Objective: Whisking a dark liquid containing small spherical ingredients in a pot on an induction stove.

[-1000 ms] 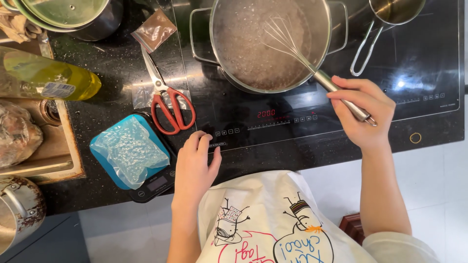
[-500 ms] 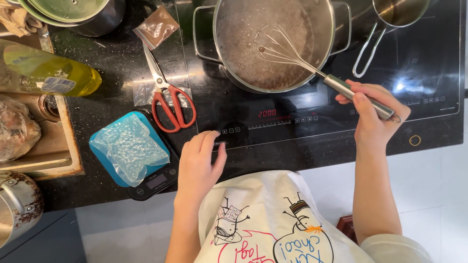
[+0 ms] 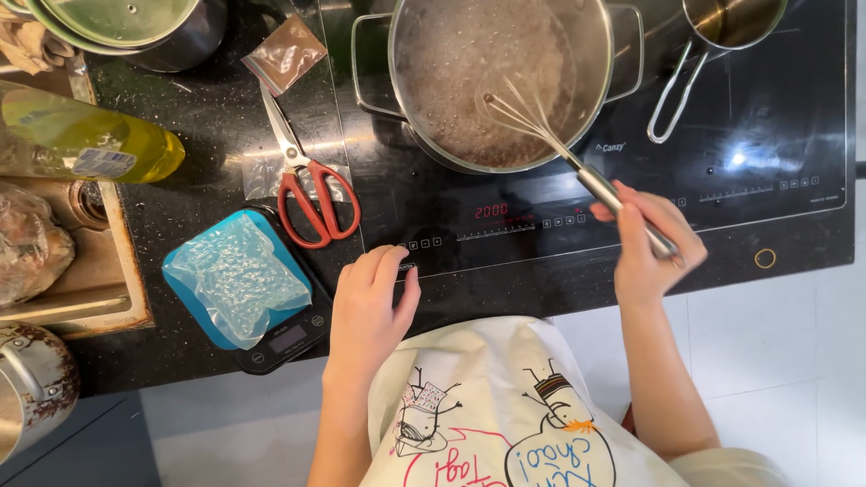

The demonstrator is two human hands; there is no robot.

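Observation:
My right hand (image 3: 651, 248) grips the metal handle of a wire whisk (image 3: 541, 126) whose head dips into the bubbling brown liquid of a large steel pot (image 3: 505, 77) on the black induction cooktop (image 3: 740, 180). My left hand (image 3: 370, 307) rests flat on the cooktop's front edge, fingers together, touching the control strip, and holds nothing. A lit red display glows between my two hands.
Red-handled scissors (image 3: 307, 185) lie left of the pot, with a small brown packet (image 3: 285, 54) above them. A blue tray with a clear plastic bag (image 3: 236, 280) sits on a black kitchen scale. A yellow bottle (image 3: 86, 135), a saucepan (image 3: 722, 36) and a lidded pot (image 3: 135, 22) stand around.
My right hand has swung the whisk back toward the pot's centre-right after drawing it left. My left hand has stayed on the cooktop's edge.

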